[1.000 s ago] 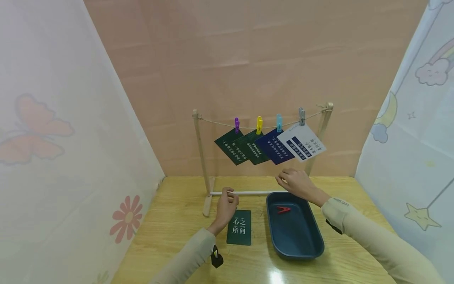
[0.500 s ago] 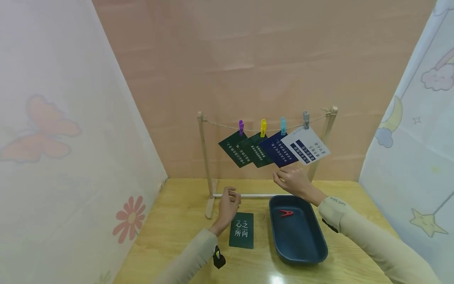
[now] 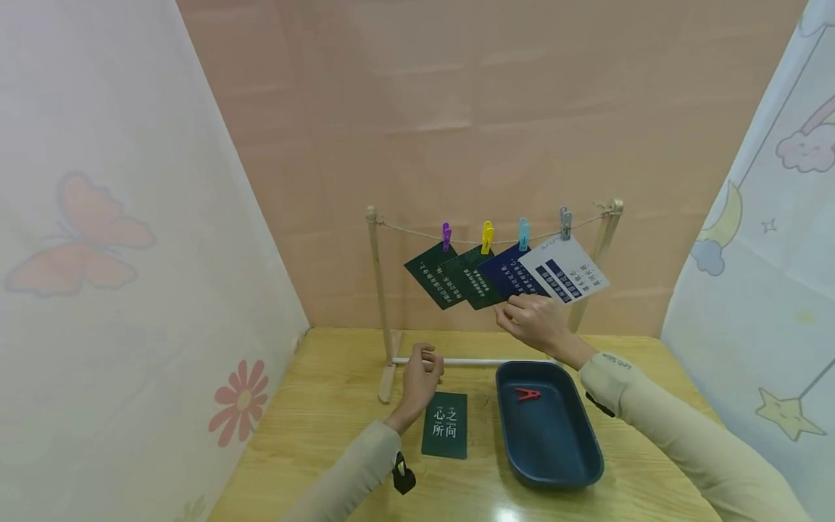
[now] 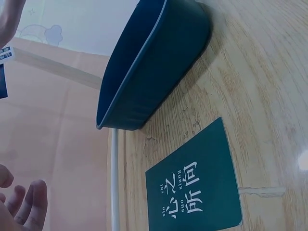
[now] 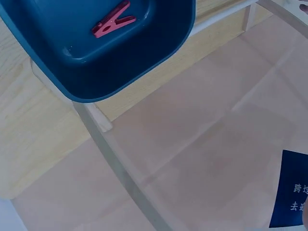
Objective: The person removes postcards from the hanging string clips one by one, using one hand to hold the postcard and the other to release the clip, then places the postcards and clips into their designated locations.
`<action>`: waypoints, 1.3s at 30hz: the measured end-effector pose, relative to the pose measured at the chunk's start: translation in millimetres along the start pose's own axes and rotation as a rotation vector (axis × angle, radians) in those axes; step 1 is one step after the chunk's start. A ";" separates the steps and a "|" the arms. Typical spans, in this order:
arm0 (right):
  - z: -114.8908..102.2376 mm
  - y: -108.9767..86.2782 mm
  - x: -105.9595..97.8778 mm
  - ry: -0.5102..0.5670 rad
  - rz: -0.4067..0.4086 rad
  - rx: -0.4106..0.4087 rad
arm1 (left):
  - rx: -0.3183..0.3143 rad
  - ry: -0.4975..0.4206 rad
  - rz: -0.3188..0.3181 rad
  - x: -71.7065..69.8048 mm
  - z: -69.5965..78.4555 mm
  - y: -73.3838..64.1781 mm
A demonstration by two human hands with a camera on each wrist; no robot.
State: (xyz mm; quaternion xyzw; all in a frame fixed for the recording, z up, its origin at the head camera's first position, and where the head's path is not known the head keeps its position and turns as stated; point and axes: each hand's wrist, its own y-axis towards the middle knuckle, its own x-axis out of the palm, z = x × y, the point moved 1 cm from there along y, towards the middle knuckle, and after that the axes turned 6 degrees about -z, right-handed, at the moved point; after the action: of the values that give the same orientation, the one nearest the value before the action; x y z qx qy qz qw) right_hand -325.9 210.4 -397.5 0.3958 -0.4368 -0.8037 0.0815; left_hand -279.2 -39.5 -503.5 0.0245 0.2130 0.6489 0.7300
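My right hand (image 3: 536, 320) is raised at the hanging cards, its fingers overlapping the lower corner of the navy card (image 3: 512, 267). In the right wrist view a fingertip (image 5: 305, 214) lies over that navy card's printed face; I cannot tell whether the fingers pinch it. Beside it hang two dark green cards (image 3: 433, 275) and a white card (image 3: 565, 267) on the string (image 3: 417, 233), under purple, yellow, light blue and grey clothespins (image 3: 565, 223). My left hand (image 3: 419, 378), fingers loosely bent and holding nothing, hovers behind a green card (image 3: 444, 426) on the table.
A dark blue tub (image 3: 551, 428) with a red clothespin (image 3: 528, 394) inside stands right of the flat card. The wooden posts (image 3: 379, 286) and white bottom bar (image 3: 470, 361) frame the back of the table (image 3: 313, 435). Printed cloth walls rise on both sides.
My right hand has risen slightly from below the hanging cards to the navy card's lower corner. The left hand stays nearly still. The head view has shifted a little.
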 end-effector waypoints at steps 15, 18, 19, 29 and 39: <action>-7.4 19.5 -8.2 -0.049 0.011 -0.012 | -0.009 0.022 0.013 -0.1 3.6 -1.1; -6.0 24.0 -9.6 -0.044 0.009 -0.019 | 0.000 0.001 0.012 0.7 4.1 2.0; -5.7 25.4 -9.9 -0.035 0.012 -0.023 | 0.005 -0.008 0.012 1.2 4.2 3.2; -4.1 47.2 -9.2 -0.009 0.109 -0.051 | 0.034 -0.009 0.023 1.8 10.8 10.3; 0.8 70.8 -10.0 0.039 0.173 -0.084 | 0.059 -0.016 0.044 0.0 15.6 16.1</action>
State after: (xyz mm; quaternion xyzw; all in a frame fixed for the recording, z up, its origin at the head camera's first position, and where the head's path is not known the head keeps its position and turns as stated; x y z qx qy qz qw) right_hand -334.9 172.9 -337.3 0.3683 -0.4337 -0.8035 0.1754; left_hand -288.9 -33.3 -484.3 0.0559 0.2256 0.6581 0.7162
